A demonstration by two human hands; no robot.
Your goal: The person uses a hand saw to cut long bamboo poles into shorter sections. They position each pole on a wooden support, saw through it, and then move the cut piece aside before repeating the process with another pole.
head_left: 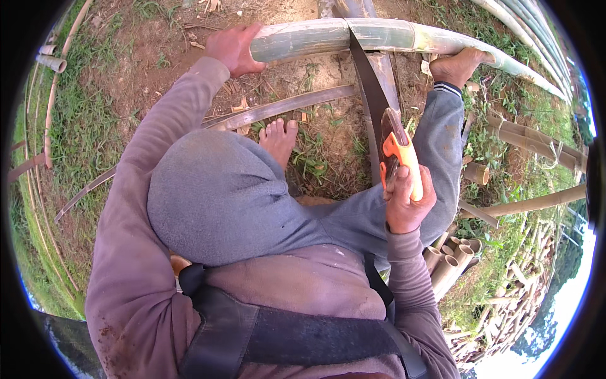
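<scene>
A thick green bamboo pole [303,40] lies crosswise in front of me. My left hand [235,49] grips its left end, thumb and fingers wrapped round it. My right hand [410,199] is closed round the orange handle of a hand saw [372,79]. The saw's dark blade runs away from me, its far part meeting the pole right of my left hand. How deep the blade sits in the bamboo I cannot tell. My bare right foot [459,66] presses on the pole farther right.
Beneath the pole, a bamboo support [382,76] runs toward me. A split bamboo strip [284,107] lies near my left foot [278,140]. Cut bamboo tubes [451,262] stand at my right, beside a heap of bamboo pieces [505,316]. Long poles [536,31] lie at the far right.
</scene>
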